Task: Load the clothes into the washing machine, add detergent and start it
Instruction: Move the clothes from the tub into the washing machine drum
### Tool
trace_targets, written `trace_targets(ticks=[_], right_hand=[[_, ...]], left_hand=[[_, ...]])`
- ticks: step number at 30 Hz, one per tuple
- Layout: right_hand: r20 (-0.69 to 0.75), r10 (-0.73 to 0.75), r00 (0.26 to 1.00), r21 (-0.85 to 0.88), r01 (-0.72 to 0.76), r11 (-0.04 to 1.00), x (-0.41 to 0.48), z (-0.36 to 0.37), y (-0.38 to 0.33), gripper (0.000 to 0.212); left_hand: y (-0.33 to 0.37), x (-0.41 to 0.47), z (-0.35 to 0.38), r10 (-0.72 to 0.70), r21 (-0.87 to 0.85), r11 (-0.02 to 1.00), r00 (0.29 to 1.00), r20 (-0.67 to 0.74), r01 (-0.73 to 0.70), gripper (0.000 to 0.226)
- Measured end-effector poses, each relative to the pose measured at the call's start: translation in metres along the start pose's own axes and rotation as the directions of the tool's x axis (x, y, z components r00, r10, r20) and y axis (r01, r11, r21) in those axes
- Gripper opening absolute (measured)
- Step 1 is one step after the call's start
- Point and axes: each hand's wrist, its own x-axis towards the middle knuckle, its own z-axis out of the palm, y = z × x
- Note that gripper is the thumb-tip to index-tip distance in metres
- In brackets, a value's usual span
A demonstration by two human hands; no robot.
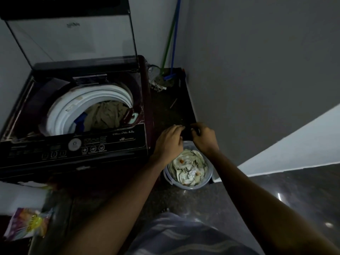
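Observation:
The top-loading washing machine (117,140) stands at the left with its lid (73,37) raised. Inside the white drum (92,100) lie an olive-brown garment (106,115) and a blue piece (80,121). To the right, on the floor, a translucent bucket (207,179) holds pale crumpled clothes (187,168). Just above the bucket, my left hand (170,142) and my right hand (203,137) pinch a dark garment (186,134) between them; it is hard to make out in the dim light. A colourful detergent packet (27,223) lies at the lower left.
A green-handled and a blue-handled mop (171,52) lean in the corner behind the machine, next to a plastic bottle (153,71). A grey wall runs along the right. The floor is dark polished stone. A white surface (20,196) sits by the packet.

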Motion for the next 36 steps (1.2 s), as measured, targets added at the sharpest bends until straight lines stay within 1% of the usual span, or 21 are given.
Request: trace_targets(ticks=[4,8,11,14,17,20,22,24,26,29,31,34,36], right_hand=[[-0.019,0.064,0.998,-0.016,-0.064,0.998,-0.003,0.005,0.024,0.029],[-0.018,0.123,0.992,-0.057,-0.124,0.991,-0.006,0.008,0.046,0.029],[0.029,0.160,0.987,-0.105,-0.156,0.982,-0.006,0.008,0.063,0.027],[0.072,0.159,0.985,-0.113,-0.150,0.982,0.000,0.004,0.083,0.027],[0.123,0.125,0.985,-0.096,-0.114,0.989,0.005,0.004,0.101,0.026],[0.215,0.089,0.973,-0.091,-0.071,0.993,0.007,0.009,0.120,0.025],[0.280,0.047,0.959,-0.093,-0.022,0.995,0.008,0.013,0.134,0.023],[0.340,-0.014,0.940,-0.101,0.052,0.994,0.011,0.023,0.153,0.024],[0.397,-0.048,0.916,-0.141,0.113,0.984,0.015,0.039,0.177,0.024],[0.411,-0.060,0.909,-0.210,0.158,0.965,0.018,0.080,0.226,0.024],[0.447,-0.049,0.893,-0.264,0.184,0.947,0.017,0.115,0.268,0.026],[0.553,-0.023,0.833,-0.345,0.254,0.904,0.018,0.173,0.331,0.031],[0.601,-0.033,0.799,-0.375,0.318,0.871,0.022,0.210,0.369,0.034]], left_hand=[[-0.005,0.008,0.024,-0.010,-0.019,1.000,0.998,0.068,0.012,0.046],[-0.006,0.011,0.041,-0.026,-0.019,0.999,0.988,0.151,0.029,0.053],[-0.003,0.009,0.053,-0.066,-0.030,0.997,0.982,0.176,0.072,0.055],[0.004,0.007,0.068,-0.126,-0.066,0.988,0.976,0.180,0.140,0.052],[0.011,0.001,0.087,-0.187,-0.099,0.974,0.970,0.156,0.204,0.051],[0.018,-0.006,0.107,-0.290,-0.128,0.945,0.951,0.106,0.302,0.050],[0.020,-0.009,0.124,-0.349,-0.154,0.922,0.934,0.073,0.356,0.048],[0.015,-0.011,0.145,-0.384,-0.157,0.907,0.920,0.077,0.391,0.043],[0.001,-0.014,0.174,-0.399,-0.141,0.902,0.913,0.087,0.407,0.040],[-0.037,-0.024,0.235,-0.389,-0.133,0.908,0.917,0.089,0.398,0.045],[-0.063,-0.028,0.278,-0.386,-0.121,0.909,0.915,0.118,0.399,0.045],[-0.096,-0.032,0.339,-0.379,-0.071,0.918,0.916,0.132,0.390,0.041],[-0.121,-0.038,0.379,-0.361,-0.036,0.929,0.924,0.125,0.367,0.043]])
